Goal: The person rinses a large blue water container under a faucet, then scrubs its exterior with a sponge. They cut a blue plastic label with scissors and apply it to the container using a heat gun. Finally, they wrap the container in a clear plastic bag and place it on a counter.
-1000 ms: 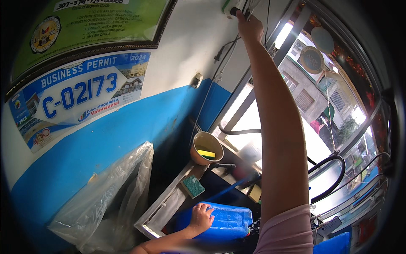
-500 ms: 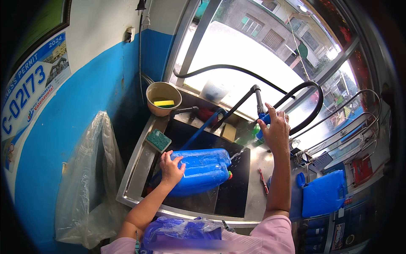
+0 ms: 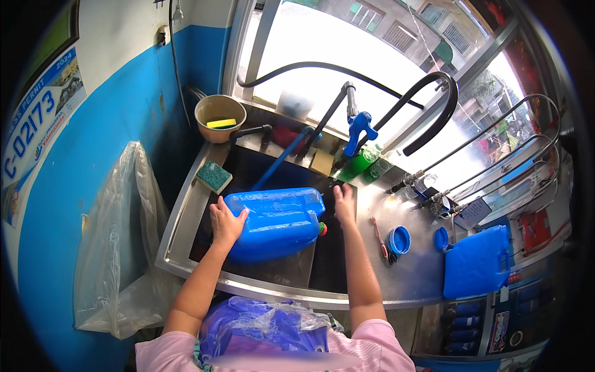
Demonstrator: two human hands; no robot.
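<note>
A blue plastic jug (image 3: 273, 217) lies on its side over the dark sink basin (image 3: 254, 167), its red-and-green spout end facing right. At the jug's left end is my left hand (image 3: 227, 225), fingers spread and thumb against the plastic. My right hand (image 3: 344, 203) hovers just off the jug's right end, its fingers apart and holding nothing. Above and behind it stands the faucet with a blue handle (image 3: 361, 131); no water shows running from it.
A green scrubbing sponge (image 3: 214, 177) sits on the sink's left rim, near a beige pot (image 3: 219, 119) with a yellow sponge. To the right are green bottles (image 3: 359, 162), a toothbrush (image 3: 378, 235), a blue cap (image 3: 399, 240) and another blue jug (image 3: 476, 263). Black hose (image 3: 447, 102) loops overhead.
My right hand has let go of the faucet handle and come down beside the jug's right end. The water spray has stopped. My left hand stays at the jug's left end.
</note>
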